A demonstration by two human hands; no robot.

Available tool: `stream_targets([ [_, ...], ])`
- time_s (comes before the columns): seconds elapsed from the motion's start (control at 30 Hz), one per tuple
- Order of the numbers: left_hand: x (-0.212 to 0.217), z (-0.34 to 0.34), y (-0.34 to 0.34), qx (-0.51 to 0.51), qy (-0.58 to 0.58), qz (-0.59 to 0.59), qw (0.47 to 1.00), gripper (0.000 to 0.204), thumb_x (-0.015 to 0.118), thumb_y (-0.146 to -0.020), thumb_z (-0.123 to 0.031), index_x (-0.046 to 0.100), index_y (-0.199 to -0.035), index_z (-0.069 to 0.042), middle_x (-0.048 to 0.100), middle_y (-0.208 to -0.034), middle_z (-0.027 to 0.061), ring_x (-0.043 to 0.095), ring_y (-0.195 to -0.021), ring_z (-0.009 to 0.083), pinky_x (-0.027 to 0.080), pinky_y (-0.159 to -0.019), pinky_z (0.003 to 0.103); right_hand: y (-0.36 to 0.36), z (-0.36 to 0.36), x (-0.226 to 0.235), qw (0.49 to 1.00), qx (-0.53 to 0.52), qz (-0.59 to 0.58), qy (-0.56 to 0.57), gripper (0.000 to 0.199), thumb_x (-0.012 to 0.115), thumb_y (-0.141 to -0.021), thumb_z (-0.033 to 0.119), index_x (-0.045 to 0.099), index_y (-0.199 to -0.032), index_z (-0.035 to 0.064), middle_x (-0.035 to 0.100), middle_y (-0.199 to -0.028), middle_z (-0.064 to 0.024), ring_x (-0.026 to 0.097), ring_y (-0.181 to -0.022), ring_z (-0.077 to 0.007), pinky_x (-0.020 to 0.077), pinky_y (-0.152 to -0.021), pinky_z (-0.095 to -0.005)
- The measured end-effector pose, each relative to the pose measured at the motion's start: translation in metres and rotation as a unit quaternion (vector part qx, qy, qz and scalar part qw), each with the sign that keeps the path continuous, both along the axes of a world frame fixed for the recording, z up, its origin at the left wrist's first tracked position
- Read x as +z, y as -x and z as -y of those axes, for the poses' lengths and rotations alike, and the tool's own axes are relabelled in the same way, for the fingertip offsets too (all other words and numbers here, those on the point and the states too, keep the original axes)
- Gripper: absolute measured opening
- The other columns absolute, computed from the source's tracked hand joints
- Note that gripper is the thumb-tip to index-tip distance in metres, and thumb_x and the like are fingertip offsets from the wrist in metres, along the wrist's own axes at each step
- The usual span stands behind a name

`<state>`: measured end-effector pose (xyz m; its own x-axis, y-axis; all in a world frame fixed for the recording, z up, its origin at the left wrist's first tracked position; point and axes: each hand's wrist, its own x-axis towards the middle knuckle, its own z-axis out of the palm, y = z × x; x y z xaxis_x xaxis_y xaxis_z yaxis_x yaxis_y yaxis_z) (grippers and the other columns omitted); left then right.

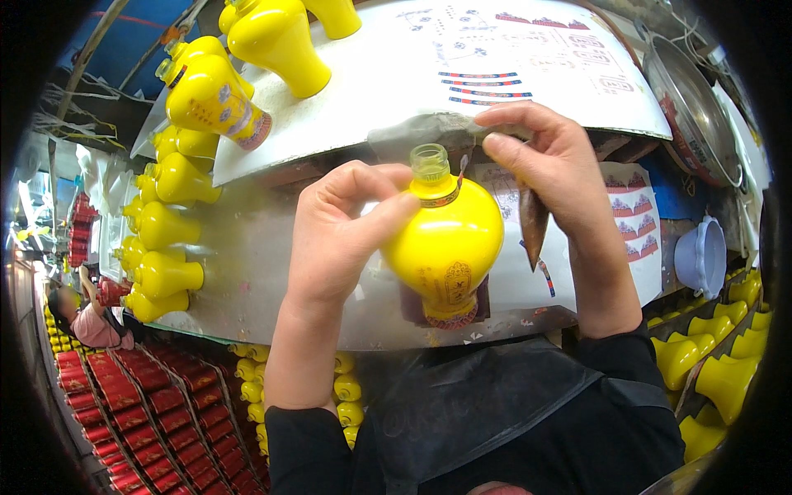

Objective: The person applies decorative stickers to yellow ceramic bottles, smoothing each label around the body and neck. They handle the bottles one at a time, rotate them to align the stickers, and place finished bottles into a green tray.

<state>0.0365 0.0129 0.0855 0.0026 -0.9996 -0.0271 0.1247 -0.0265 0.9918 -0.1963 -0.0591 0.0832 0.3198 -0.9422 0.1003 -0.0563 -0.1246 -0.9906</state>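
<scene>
Gripping the yellow bottle [444, 235] near its neck, left hand [342, 219] has body decals [458, 283] pretty much done, neck strip [442, 200] looking loose-ended, while right hand [551, 161], pinch slightly apart, palms a pointed brown tool [532, 224].

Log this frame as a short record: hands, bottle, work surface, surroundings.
Left hand: thumb at the patterned neck band of a yellow bottle
Right hand: brown pointed tool at palm; thumb and forefinger apart
Bottle: uncapped clear neck, printed body
Work surface: narrow decal strips beyond hands; decal sheet at right
Surroundings: yellow bottles lined up left; lavender basin right
</scene>
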Motion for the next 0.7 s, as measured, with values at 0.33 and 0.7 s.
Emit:
stream_targets([
  [0.33, -0.001, -0.001, 0.001, -0.004, -0.003, -0.011, 1.000, 0.006, 0.077, -0.085, -0.004, 0.071, -0.085, -0.002, 0.074, -0.105, 0.0085, 0.066, -0.096, 0.0119, 0.051, -0.091, 0.029, -0.003, 0.002, 0.021, 0.978, 0.168, -0.117, 0.033, 0.030, 0.082, -0.088, 0.015, 0.076, -0.110, -0.0042, 0.074, -0.094, -0.0091, 0.068, -0.078, -0.0105, 0.0561, -0.070, -0.0233],
  [0.7, -0.006, 0.000, -0.001, 0.002, -0.001, -0.026, 1.000, 0.008, 0.078, -0.086, -0.005, 0.071, -0.086, -0.001, 0.074, -0.103, 0.0072, 0.065, -0.091, 0.0104, 0.053, -0.087, 0.028, -0.007, 0.009, 0.007, 0.981, 0.183, -0.066, 0.023, 0.034, 0.075, -0.089, 0.020, 0.077, -0.109, -0.0070, 0.077, -0.095, -0.0156, 0.073, -0.084, -0.0180, 0.0580, -0.078, -0.0275],
])
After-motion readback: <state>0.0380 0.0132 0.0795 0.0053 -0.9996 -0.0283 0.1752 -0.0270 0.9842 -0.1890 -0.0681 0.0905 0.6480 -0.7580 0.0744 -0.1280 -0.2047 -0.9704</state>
